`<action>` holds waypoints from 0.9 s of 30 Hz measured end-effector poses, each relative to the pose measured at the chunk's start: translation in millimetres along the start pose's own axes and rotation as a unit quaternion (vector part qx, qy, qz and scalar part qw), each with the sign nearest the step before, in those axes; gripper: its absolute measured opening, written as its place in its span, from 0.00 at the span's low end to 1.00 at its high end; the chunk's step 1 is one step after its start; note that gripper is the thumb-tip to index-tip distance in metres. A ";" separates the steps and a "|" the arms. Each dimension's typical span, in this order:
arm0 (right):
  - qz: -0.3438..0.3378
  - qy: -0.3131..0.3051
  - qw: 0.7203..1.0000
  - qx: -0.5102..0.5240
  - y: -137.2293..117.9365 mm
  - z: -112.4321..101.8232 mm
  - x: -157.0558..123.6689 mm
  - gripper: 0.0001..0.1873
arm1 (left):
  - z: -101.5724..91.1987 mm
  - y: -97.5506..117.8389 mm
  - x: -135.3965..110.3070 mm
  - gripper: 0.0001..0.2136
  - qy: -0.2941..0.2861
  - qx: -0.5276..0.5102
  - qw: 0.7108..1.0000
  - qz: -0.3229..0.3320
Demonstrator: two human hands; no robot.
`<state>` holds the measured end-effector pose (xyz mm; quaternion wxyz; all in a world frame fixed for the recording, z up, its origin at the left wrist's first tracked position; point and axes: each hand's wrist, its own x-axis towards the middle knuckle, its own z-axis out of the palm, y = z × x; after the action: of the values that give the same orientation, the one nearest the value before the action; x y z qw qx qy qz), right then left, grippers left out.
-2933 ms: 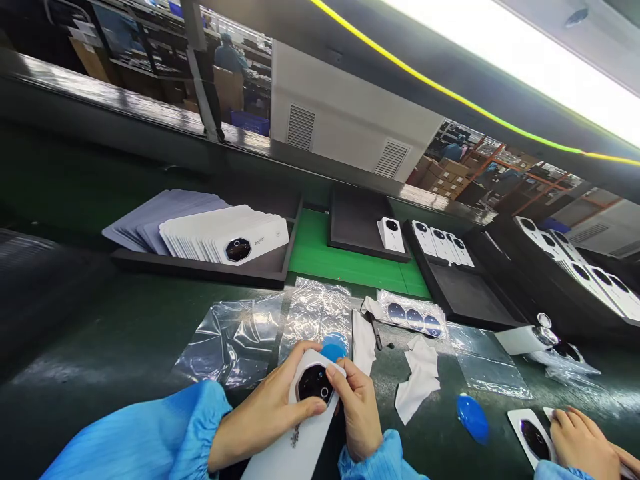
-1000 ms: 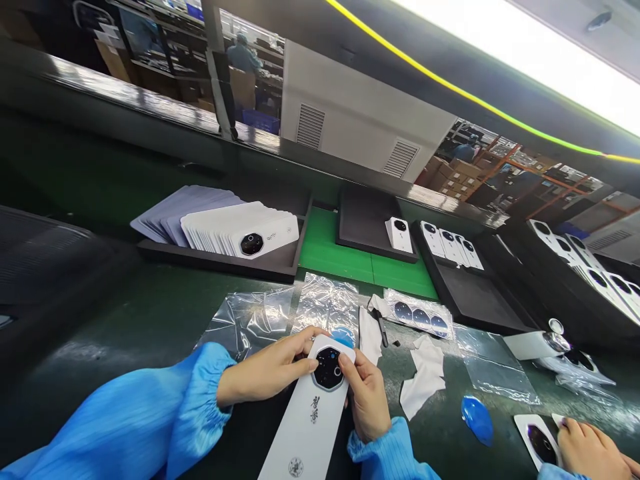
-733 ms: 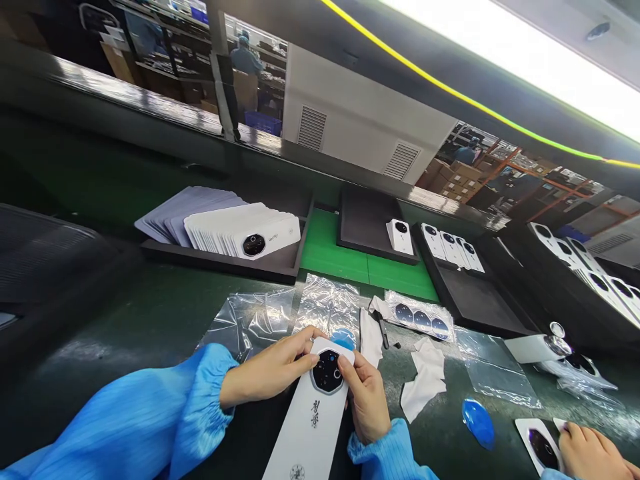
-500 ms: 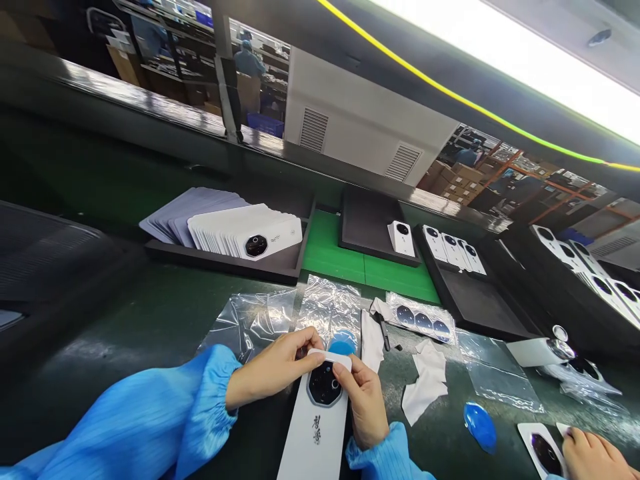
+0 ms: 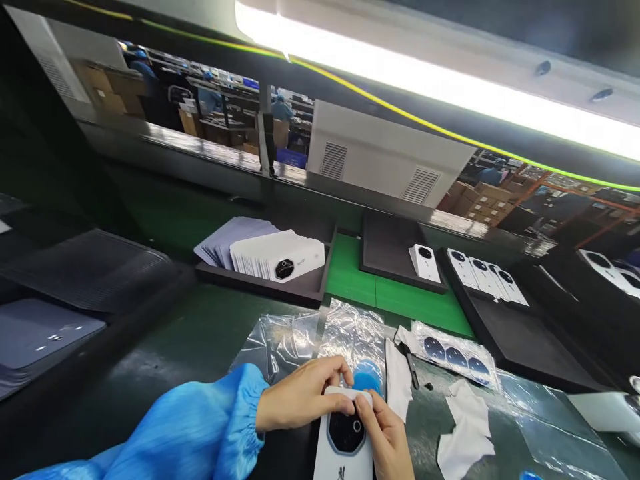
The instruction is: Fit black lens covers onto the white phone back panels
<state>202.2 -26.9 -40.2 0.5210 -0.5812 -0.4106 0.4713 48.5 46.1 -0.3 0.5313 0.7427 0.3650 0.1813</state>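
Between both hands is a white phone back cover with a black octagonal camera plate and dark lettering below it. My left hand grips the top edge from the left, its thumb lying on the upper part of the camera plate. My right hand pinches the top right corner, thumb on the plate's upper right side. The fingertips behind the cover are partly hidden. Just beyond the cover, a round blue film lies on clear plastic sheets.
White cloths and a black pen-like tool lie to the right, near a plastic strip of round black plates. Black trays hold fanned covers at the back left and more covers at the back right. Grey panels lie far left.
My view has swung left, so the scene sits further right and lower. The other person's hand at lower right has left the picture. Both hands still grip the cover's top end.
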 end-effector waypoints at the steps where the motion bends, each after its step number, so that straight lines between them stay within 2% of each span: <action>1: -0.004 -0.007 1.000 -0.003 -0.2 -0.2 -0.1 0.25 | -3.6 1.9 -0.1 0.07 -0.011 0.004 1.000 0.009; 4: 0.004 -0.037 0.999 0.019 -3.0 -1.5 -0.7 0.25 | -15.5 4.5 0.8 0.05 -0.016 0.014 0.999 0.030; 7: 0.026 -0.069 0.997 0.036 -7.1 -3.5 -0.9 0.24 | -30.1 2.6 3.4 0.07 0.040 0.015 0.998 0.042; 10: 0.039 -0.072 0.997 -0.004 -8.7 -7.9 -0.2 0.24 | -45.5 3.1 2.6 0.09 0.092 0.027 0.994 0.057; 13: -0.008 -0.048 0.995 -0.082 -5.9 -13.0 0.8 0.23 | -55.3 10.7 -4.6 0.10 0.093 0.094 0.987 0.091; 17: -0.120 -0.008 0.980 -0.161 0.0 -15.7 1.9 0.21 | -58.1 20.4 -12.9 0.03 0.109 0.259 0.945 0.166; 19: -0.157 0.050 0.972 -0.166 2.0 -15.8 3.4 0.21 | -62.3 18.4 -11.7 0.05 0.157 0.284 0.930 0.172; 22: -0.195 0.136 0.961 -0.141 4.5 -16.2 7.8 0.25 | -79.9 5.1 -3.5 0.07 0.292 0.302 0.895 0.147; 25: -0.215 0.146 0.957 -0.130 8.5 -16.7 12.2 0.23 | -104.3 -14.0 7.8 0.10 0.432 0.320 0.837 0.101; 27: -0.231 0.132 0.954 -0.139 12.1 -16.6 13.8 0.21 | -116.9 -24.8 14.8 0.11 0.481 0.335 0.806 0.081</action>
<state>221.3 -18.7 -53.6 0.5793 -0.5942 -0.5225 0.1956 -27.1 137.9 18.3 -0.0107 0.7187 0.5504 0.4247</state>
